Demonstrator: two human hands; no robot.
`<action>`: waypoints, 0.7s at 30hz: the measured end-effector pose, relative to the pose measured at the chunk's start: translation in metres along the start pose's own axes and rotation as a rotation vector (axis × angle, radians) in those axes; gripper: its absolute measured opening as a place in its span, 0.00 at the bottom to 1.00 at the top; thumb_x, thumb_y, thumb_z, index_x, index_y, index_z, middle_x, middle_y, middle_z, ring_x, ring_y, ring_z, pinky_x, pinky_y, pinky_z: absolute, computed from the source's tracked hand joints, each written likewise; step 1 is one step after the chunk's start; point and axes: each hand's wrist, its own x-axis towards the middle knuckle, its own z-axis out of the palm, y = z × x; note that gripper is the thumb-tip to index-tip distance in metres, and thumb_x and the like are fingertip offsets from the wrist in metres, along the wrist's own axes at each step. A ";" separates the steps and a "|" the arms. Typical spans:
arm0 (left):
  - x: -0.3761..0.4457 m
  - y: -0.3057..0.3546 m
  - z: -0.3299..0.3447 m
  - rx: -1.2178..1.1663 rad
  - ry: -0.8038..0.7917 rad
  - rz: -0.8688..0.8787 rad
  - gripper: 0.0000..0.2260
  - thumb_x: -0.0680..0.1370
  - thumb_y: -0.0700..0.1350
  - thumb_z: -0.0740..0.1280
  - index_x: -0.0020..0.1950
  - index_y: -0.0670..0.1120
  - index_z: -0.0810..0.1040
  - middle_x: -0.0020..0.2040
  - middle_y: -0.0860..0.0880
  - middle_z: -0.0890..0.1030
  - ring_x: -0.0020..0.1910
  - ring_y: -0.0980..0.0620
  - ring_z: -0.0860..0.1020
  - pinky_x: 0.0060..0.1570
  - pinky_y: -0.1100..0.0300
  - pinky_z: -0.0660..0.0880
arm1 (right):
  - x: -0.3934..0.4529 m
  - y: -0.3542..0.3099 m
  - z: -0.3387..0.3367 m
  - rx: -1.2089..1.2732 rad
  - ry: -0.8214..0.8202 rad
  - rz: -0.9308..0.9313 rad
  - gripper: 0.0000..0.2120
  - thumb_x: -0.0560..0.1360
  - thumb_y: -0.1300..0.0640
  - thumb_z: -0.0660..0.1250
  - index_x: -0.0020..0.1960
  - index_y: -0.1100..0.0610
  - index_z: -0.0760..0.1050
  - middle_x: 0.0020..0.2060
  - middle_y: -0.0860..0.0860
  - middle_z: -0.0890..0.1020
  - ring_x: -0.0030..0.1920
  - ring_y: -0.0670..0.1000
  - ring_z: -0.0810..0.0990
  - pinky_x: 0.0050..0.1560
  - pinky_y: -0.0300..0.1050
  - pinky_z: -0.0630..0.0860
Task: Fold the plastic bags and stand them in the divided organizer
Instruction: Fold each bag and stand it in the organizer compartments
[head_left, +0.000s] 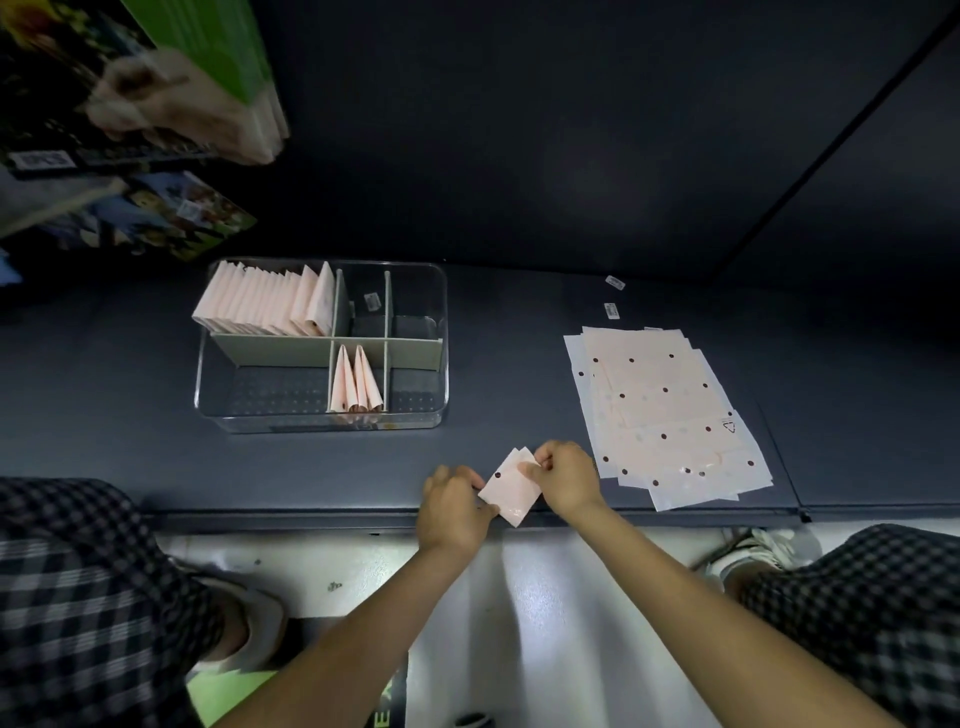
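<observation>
Both hands, the left hand (451, 512) and right hand (566, 475), pinch a half-folded plastic bag (510, 487) near the tabletop's (519, 322) front edge, just before the divided organizer (322, 345); its edges probably need squaring before creasing.

Both forearms reached forward, bare. Left hand (451, 512) and right hand (567, 477) sat close together, knuckles up, fingers curled, each pinching an edge of one folded bag (510, 489).

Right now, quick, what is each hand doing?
Left hand: pinching the lower-left edge of the pale pink, dark-dotted, partly folded plastic bag.
Right hand: pinching that bag's upper-right edge.
</observation>
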 end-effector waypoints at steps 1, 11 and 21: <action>-0.001 -0.003 0.000 0.009 0.004 0.012 0.10 0.73 0.46 0.71 0.53 0.47 0.78 0.56 0.48 0.73 0.60 0.49 0.70 0.52 0.61 0.69 | -0.001 -0.002 0.002 0.003 0.015 -0.023 0.06 0.74 0.56 0.68 0.40 0.56 0.75 0.46 0.53 0.76 0.51 0.54 0.75 0.49 0.43 0.71; -0.004 -0.004 -0.017 -0.503 0.008 -0.104 0.13 0.72 0.35 0.70 0.44 0.47 0.67 0.42 0.45 0.78 0.46 0.42 0.79 0.46 0.51 0.75 | -0.010 -0.019 0.018 0.208 -0.037 -0.002 0.06 0.76 0.59 0.64 0.44 0.58 0.68 0.42 0.52 0.76 0.44 0.52 0.74 0.43 0.44 0.68; 0.028 -0.005 -0.124 0.036 -0.047 0.391 0.12 0.75 0.39 0.64 0.55 0.47 0.66 0.47 0.48 0.76 0.50 0.44 0.74 0.49 0.51 0.71 | -0.015 -0.073 -0.006 0.119 -0.177 -0.407 0.08 0.74 0.57 0.68 0.38 0.49 0.72 0.30 0.43 0.77 0.33 0.43 0.71 0.36 0.34 0.65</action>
